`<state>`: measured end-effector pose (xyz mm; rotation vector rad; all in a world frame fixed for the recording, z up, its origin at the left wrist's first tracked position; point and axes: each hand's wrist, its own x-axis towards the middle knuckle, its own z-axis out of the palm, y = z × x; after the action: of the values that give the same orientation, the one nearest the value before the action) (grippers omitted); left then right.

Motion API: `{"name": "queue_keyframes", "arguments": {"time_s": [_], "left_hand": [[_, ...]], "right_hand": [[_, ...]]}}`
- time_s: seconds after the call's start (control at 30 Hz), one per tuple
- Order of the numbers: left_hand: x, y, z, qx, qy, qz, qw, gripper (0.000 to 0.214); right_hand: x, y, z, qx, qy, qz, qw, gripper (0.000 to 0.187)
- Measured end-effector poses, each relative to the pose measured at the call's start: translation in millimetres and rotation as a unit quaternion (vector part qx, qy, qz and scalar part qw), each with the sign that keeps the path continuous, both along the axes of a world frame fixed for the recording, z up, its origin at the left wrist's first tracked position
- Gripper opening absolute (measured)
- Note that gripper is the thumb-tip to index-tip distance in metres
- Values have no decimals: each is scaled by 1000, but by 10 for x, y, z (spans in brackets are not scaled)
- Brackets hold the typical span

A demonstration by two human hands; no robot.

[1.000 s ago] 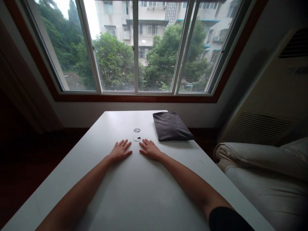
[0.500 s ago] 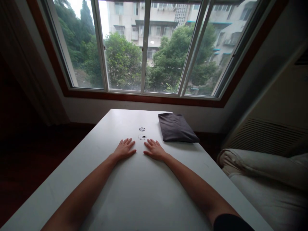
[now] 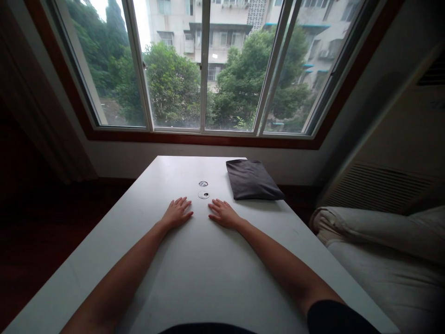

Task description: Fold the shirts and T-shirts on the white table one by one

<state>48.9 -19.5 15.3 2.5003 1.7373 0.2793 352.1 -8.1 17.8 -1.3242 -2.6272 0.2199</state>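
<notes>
My left hand point(image 3: 176, 213) lies palm down on the white table point(image 3: 208, 269), its fingers apart and holding nothing. My right hand point(image 3: 223, 214) rests flat a little to the right of it, also with spread fingers and nothing in them. A folded dark grey cloth point(image 3: 254, 180) sits at the far right part of the table, beyond my right hand and apart from it. Just past my fingertips, two small round marks or discs show on the tabletop: a nearer disc point(image 3: 203, 195) and a farther disc point(image 3: 203, 184).
Beyond the table's far edge is a wide window point(image 3: 205, 69) with a reddish-brown frame. A pale sofa point(image 3: 378, 241) stands along the right side, with a vented unit point(image 3: 375, 185) behind it. A curtain point(image 3: 45, 116) hangs at the left over dark floor.
My view has shifted slightly, and dark clothing now shows at the bottom edge. Both hands stay flat on the table, a little farther apart. The cloth has not moved on the table.
</notes>
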Motion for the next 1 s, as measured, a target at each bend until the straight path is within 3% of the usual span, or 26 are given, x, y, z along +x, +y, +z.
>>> {"name": "queue_keyframes", "arguments": {"time_s": [0.4,1.0], "left_hand": [[73,13,-22,17,-15,-38,999,60],[109,31,-11,-11,-6,-34,999,67]], "right_hand": [[98,79,-11,7,12,26,1000,64],[6,80,-38,20,15,5,1000,61]]}}
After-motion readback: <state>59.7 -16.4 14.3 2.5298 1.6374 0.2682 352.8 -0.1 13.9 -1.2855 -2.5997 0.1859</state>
